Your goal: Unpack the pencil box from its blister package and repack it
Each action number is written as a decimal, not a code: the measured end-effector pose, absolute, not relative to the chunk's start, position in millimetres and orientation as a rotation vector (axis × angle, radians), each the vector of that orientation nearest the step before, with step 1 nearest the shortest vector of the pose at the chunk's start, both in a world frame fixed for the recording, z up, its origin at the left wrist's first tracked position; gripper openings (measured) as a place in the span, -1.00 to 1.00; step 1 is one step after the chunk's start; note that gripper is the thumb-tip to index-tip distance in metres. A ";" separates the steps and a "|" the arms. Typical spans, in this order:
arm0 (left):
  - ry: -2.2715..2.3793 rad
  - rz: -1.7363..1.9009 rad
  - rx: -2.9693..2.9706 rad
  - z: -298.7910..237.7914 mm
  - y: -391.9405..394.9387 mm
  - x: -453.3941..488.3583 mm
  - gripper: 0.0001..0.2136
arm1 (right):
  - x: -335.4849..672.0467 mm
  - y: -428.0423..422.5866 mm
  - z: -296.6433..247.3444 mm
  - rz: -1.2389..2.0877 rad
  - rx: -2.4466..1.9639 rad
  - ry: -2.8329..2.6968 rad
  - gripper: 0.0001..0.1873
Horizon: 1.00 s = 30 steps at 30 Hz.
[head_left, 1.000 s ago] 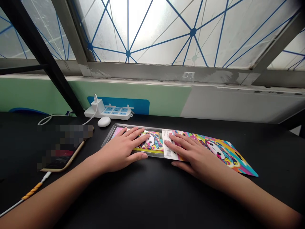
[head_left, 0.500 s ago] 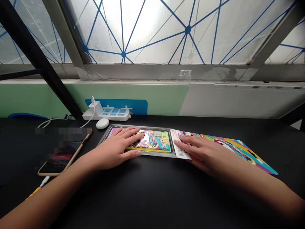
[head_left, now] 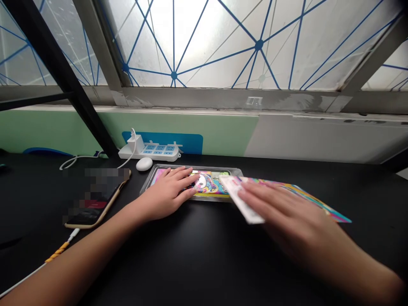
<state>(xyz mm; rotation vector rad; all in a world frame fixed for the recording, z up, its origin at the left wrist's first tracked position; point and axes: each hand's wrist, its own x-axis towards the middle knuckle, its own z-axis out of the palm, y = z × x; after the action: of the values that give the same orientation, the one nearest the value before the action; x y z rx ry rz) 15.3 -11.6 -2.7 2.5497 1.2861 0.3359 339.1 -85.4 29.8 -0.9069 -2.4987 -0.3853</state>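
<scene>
The right hand (head_left: 280, 208), fingers pressed together and too blurred to tell any pinch, is on the white barcode strip (head_left: 244, 199) of a bright printed sleeve (head_left: 306, 191), now off to the right of the clear plastic tray (head_left: 234, 172). The left hand (head_left: 167, 193), fingers spread, presses the printed card (head_left: 210, 187) still in the tray; a white power strip (head_left: 156, 152) lies beyond the tray.

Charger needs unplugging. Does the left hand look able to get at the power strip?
Probably yes: the left hand rests on a clear plastic case near the power strip, with only a small white oval object near the path.
</scene>
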 end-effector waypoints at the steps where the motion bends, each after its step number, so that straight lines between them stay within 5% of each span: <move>1: 1.284 0.408 2.522 -4.0 -11.8 19.1 -0.54 | 325.3 -94.8 28.9 -0.395 -0.822 -2.529 -0.27; 5: 1.131 0.826 2.369 -4.7 -15.9 29.3 -0.66 | 270.3 -131.3 -0.8 -0.520 -0.456 -2.731 -0.56; 10: 0.915 1.127 2.351 2.8 -24.4 25.7 -0.77 | 221.6 -147.6 -58.5 -0.417 -0.524 -2.570 -0.66; 14: 1.004 0.964 2.593 1.0 -16.8 12.2 -0.76 | 198.8 -124.0 -49.4 -0.064 -0.681 -2.697 -0.43; 21: 1.229 0.517 2.728 -8.2 -1.9 -1.1 -0.59 | 204.1 -89.1 -20.4 0.594 -0.913 -2.737 -0.38; 30: 1.169 0.450 2.816 -7.5 -6.1 -3.8 -0.37 | 210.0 -83.7 -23.8 0.706 -0.854 -2.734 -0.42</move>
<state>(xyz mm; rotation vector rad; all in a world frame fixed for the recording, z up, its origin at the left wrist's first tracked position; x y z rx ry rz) -3.8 -6.1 -7.5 2.8163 1.1688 0.4497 210.0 -83.7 -23.8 -0.8544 -2.7339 0.7063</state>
